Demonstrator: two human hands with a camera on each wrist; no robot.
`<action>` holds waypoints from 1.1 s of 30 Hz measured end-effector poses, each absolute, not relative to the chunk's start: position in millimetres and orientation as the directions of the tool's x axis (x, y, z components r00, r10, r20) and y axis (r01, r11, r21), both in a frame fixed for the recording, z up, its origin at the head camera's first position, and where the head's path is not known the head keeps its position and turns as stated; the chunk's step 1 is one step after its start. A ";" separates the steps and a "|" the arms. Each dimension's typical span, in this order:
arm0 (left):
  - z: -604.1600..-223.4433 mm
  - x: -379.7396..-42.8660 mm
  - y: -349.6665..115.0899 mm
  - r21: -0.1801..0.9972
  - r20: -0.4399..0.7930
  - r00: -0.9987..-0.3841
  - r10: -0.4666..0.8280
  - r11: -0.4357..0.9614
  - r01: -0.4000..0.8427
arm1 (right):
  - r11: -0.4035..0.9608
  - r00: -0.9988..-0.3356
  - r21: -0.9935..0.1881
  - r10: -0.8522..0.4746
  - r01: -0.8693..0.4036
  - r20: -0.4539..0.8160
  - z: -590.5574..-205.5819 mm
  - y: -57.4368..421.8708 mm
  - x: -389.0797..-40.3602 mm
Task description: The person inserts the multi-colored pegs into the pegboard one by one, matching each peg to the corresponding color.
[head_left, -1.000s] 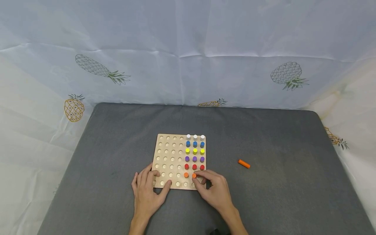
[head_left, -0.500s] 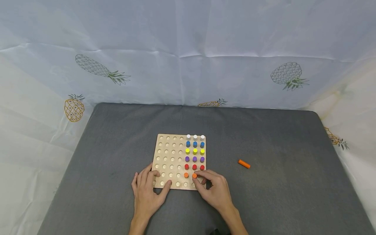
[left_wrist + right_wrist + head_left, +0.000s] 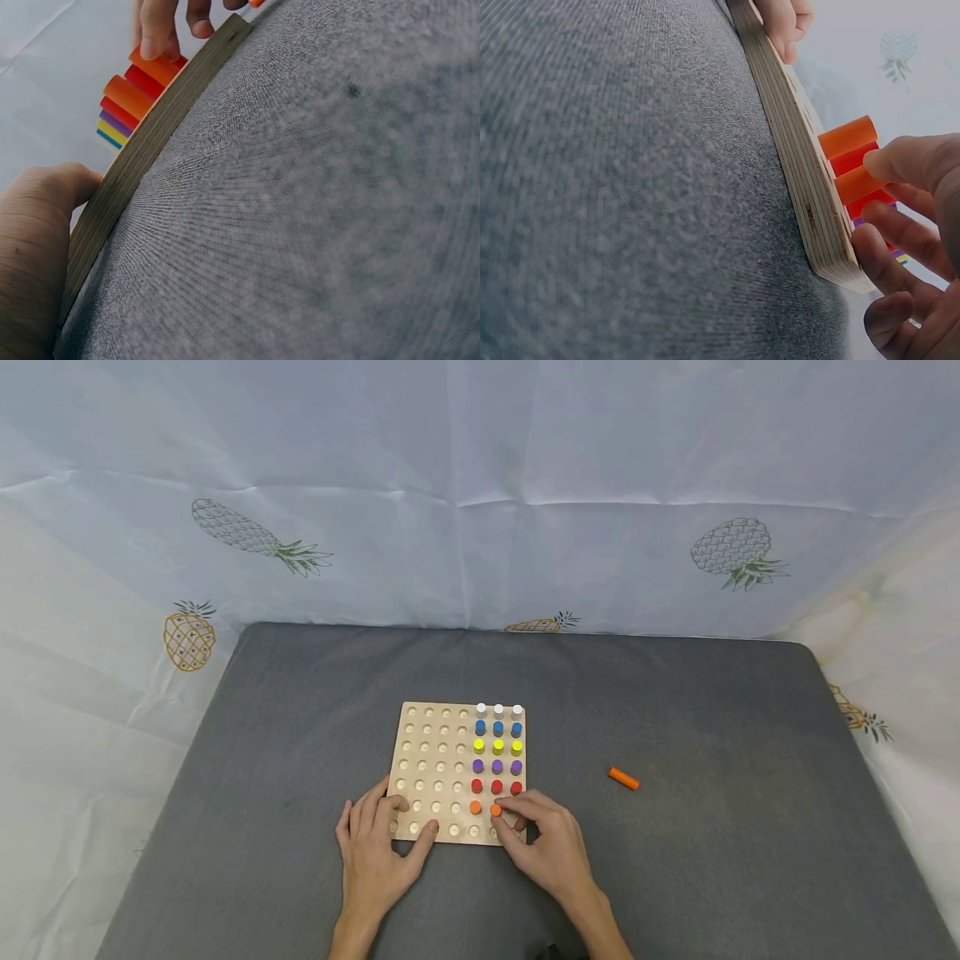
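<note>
In the head view a square wooden pegboard (image 3: 431, 766) lies on the grey table. My left hand (image 3: 375, 852) rests at its front left corner, index finger and thumb on the board. My right hand (image 3: 551, 847) pinches an orange peg (image 3: 496, 810) between thumb and index finger. That peg stands upright on the board, its lower end meeting the surface in the right wrist view. Beside it is another upright orange peg (image 3: 476, 807). Behind them stand rows of red pegs (image 3: 477, 786), purple, yellow, blue and white pegs. Part of the front right corner is hidden by my right hand.
One loose orange peg (image 3: 623, 778) lies on its side on the grey cloth (image 3: 712, 827), right of the board. Bare round holes fill the board's left part. A pale curtain (image 3: 465, 560) with pineapple prints hangs behind the table.
Both hands keep nearly the same place. The pinched orange peg shifts only very slightly under my right fingers; the board and other pegs stay put.
</note>
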State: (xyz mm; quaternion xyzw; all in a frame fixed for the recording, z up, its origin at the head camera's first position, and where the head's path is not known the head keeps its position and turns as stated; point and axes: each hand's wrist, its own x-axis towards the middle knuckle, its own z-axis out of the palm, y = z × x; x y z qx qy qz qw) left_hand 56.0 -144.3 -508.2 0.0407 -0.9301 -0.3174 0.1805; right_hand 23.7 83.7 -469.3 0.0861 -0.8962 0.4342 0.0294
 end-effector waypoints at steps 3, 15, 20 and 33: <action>-508.4 55.9 -144.4 0.604 0.309 -0.932 -0.191 0.796 0.037 | 0.618 -0.986 -0.769 -0.123 -0.164 0.111 -469.6 83.5 23.6; -508.1 55.7 -144.1 0.602 0.312 -0.931 -0.192 0.798 0.037 | 0.636 -0.988 -0.757 -0.127 -0.153 0.093 -467.8 88.4 22.9; -508.4 55.5 -144.3 0.600 0.310 -0.931 -0.193 0.800 0.034 | 0.644 -0.988 -0.749 -0.112 -0.157 0.110 -468.1 96.1 22.0; -508.8 56.1 -144.3 0.597 0.314 -0.930 -0.190 0.801 0.039 | 0.698 -0.990 -0.705 -0.051 -0.127 0.129 -471.4 120.5 18.6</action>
